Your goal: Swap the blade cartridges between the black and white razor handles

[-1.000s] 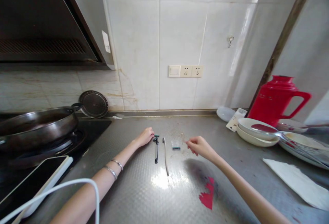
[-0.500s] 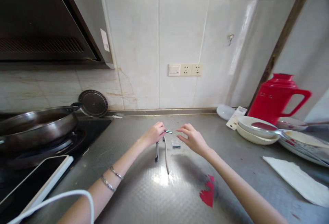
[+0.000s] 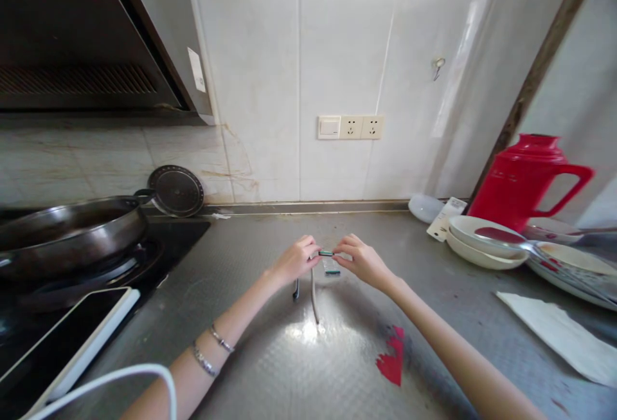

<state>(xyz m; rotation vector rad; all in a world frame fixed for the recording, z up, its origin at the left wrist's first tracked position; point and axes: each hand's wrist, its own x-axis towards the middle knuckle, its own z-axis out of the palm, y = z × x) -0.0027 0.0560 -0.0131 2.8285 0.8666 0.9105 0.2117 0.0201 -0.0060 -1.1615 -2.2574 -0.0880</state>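
A small dark green strip (image 3: 326,253), its kind too small to make out, is held level just above the counter. My left hand (image 3: 295,262) pinches its left end. At the other end, the fingertips of my right hand (image 3: 365,260) close on it too. Just below lies a small clear piece with a dark green edge (image 3: 332,272). A thin grey cord-like piece (image 3: 315,301) runs toward me on the counter. Left of that is a short dark object with a shiny side (image 3: 295,290), partly hidden by my left hand.
At left, a steel pan (image 3: 72,230) sits on the black stove, with a white-edged phone-like device (image 3: 91,327) and white cable (image 3: 144,368) nearer me. On the right stand a red thermos (image 3: 518,182), stacked bowls (image 3: 486,256) and a white paper (image 3: 554,333). A red patch (image 3: 393,359) marks the counter.
My right hand has moved left, from open and apart to closing on the strip's right end. My left hand has shifted slightly right with the strip.
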